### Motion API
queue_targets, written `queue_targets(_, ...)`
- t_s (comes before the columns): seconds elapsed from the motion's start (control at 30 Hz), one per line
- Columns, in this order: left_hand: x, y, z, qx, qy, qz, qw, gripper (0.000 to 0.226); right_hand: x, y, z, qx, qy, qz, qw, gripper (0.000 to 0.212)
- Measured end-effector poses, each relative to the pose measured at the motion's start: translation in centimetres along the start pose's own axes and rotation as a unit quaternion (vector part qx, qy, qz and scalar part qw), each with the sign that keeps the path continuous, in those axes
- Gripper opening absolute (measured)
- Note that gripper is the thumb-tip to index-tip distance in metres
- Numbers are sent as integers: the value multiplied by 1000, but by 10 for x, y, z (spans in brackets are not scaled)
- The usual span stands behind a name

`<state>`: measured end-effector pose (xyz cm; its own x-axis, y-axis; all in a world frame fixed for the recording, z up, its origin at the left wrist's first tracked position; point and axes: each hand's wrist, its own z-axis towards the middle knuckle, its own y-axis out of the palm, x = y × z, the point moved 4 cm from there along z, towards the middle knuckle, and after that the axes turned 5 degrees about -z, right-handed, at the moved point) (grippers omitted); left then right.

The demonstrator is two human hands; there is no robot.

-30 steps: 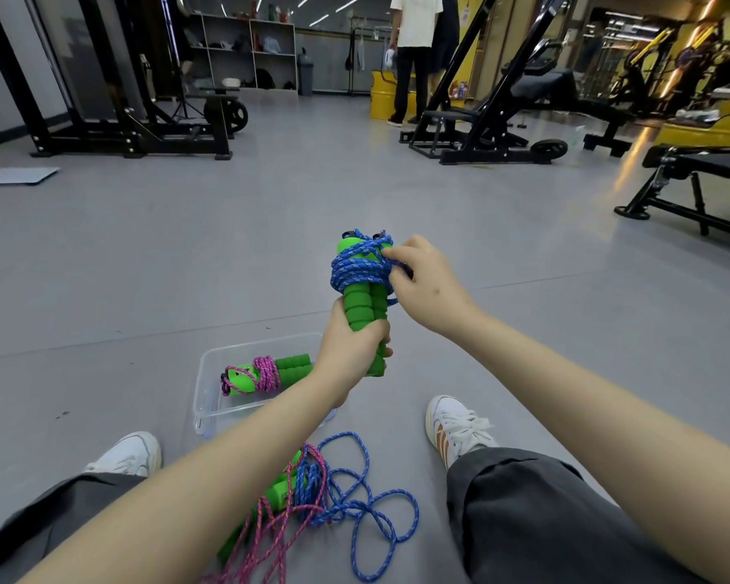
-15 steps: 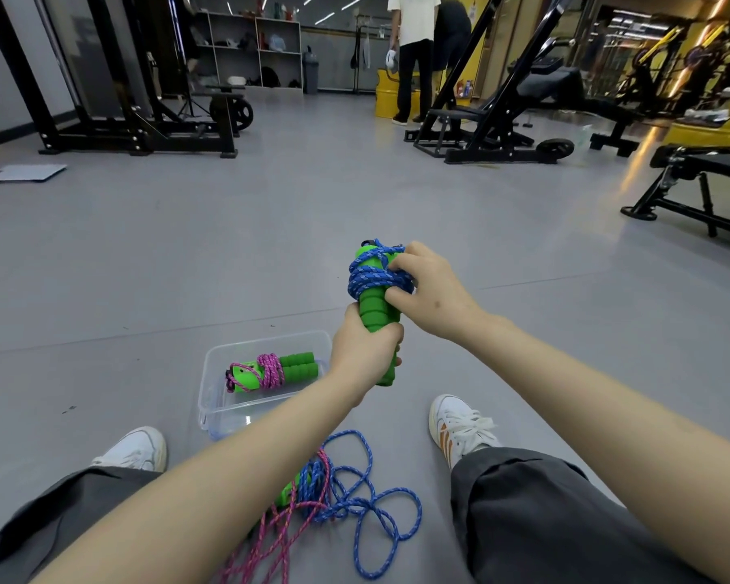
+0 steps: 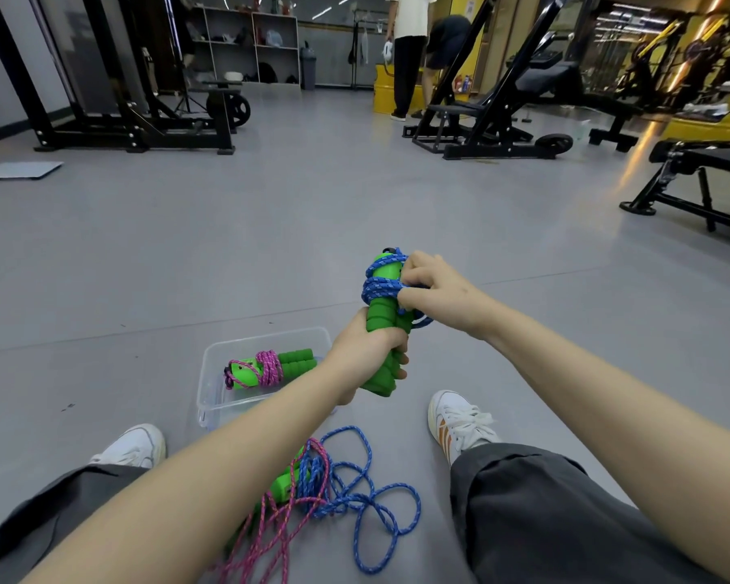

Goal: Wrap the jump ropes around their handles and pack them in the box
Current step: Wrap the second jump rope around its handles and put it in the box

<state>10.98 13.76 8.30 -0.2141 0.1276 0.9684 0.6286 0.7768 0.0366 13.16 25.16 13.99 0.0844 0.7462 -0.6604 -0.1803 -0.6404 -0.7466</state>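
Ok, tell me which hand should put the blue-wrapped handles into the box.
Left: the left hand grips the green handles, nearer the box; the right hand only pinches the blue rope.

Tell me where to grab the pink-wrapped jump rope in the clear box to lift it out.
Grip the bare ribbed foam ends of the pink-wrapped jump rope, coming straight down through the open top of the clear box. The handles lie flat, side by side, so one grasp should span both; the pink coil bulges beside them, and the walls block sideways reach.
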Motion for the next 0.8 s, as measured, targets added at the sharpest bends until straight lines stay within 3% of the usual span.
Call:
queue_targets(0.17, 0, 0, 1, -41, -24, 14, 999, 27, 7, -1, -1, -23, 47, 17, 998, 28)
queue_targets(0.23, -1, -2, 1, -42, -26, 11, 999, 24, 6, 4, 0, -21, 42, -36, 998, 26)
queue_targets(0.4, 2, -3, 4, -27, 0, -42, 999, 23, -4, 8, 2, 115, -34, -152, 981, 27)
queue_targets(0.6, -1, -7, 6, -19, -6, -43, 999, 22, -4, 14, 4, 119, -51, -238, 963, 33)
queue_targets(0.67, -3, -6, 7, -12, -7, -47, 999, 22, -2, 15, 3, 137, -42, -224, 964, 35)
queue_targets(0.8, -5, -3, 12, 17, -13, -90, 996, 24, -2, 15, -2, 243, 8, -139, 960, 34)
